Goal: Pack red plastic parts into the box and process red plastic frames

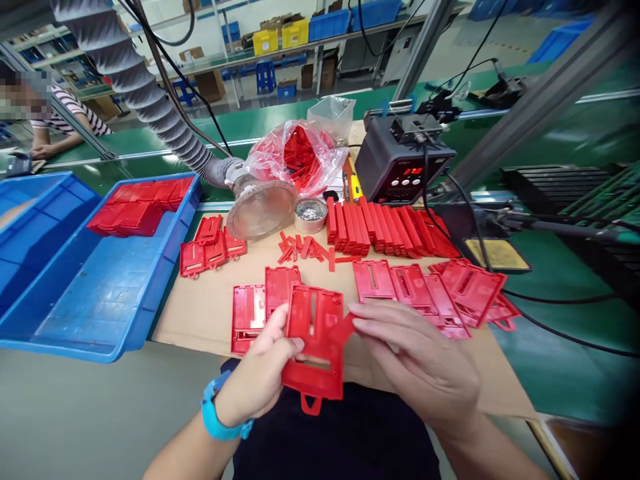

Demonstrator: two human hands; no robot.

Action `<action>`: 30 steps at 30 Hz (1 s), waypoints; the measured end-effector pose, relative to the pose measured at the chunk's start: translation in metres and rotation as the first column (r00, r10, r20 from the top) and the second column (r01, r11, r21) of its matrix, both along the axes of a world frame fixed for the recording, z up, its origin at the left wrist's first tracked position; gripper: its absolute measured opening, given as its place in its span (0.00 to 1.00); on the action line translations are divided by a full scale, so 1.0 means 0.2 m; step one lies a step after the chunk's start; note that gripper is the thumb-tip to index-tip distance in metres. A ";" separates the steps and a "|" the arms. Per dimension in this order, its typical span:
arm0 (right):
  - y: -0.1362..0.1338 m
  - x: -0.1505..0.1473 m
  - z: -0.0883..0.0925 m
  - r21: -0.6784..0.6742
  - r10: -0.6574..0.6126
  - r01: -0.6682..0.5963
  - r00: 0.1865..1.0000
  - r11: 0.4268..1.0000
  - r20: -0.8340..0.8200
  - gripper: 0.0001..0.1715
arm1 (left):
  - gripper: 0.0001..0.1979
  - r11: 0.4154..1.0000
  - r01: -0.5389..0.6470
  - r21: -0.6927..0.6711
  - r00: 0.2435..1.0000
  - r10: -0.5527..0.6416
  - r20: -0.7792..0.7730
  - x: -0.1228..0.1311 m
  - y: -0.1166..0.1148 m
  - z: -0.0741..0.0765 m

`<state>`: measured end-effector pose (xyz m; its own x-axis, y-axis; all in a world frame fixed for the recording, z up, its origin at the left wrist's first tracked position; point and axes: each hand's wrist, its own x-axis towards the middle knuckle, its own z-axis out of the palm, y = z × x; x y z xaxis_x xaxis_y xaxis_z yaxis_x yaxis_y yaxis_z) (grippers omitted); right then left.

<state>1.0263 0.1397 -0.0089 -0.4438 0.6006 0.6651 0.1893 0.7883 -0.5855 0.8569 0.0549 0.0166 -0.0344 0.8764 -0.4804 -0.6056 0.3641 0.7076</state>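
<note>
Workbench: a brown cardboard sheet (pixel 200 320) covers a green assembly bench (pixel 550 360), with shelves of yellow and blue bins (pixel 265 40) far beyond.

Left hand: my left hand (pixel 260 373), wearing a blue wristband (pixel 215 407), holds the left edge of a red plastic frame (pixel 313 380), thumb on its face.

Right hand: my right hand (pixel 420 360) is narrowed, its fingers (pixel 373 320) close together at a small red strip (pixel 344 328) on the frame's right edge. I cannot tell whether they grip it or only touch it.

Frame position: it hangs in my hands over the near edge of the cardboard, above my lap.

Just beyond: more red frames (pixel 410 287) lie right of centre, beside ranks of red bars (pixel 385 230), loose red pieces (pixel 300 248) and an open tin of silver fasteners (pixel 310 215).

Far right: a soldering station (pixel 400 160) glows with red digits.

Left: a blue plastic tray (pixel 100 293) holds stacked red parts (pixel 140 210). Farther off, a co-worker's striped sleeve (pixel 75 110) shows.

Risk: forcing the thin strip could snap it or flex the frame. A loose left-hand hold could drop the frame onto the parts below.
</note>
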 end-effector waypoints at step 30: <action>-0.05 -0.18 0.08 -0.792 -0.017 -0.185 0.971 0.581 -0.239 0.06 | 0.25 0.984 0.168 0.056 0.800 -0.103 -0.591 0.05 0.00 -0.02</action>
<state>0.9894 0.1305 0.0071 -0.4407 0.8977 0.0035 -0.0515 -0.0214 -0.9984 0.8667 0.0541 0.0128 -0.1572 0.9354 -0.3169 -0.0161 0.3184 0.9478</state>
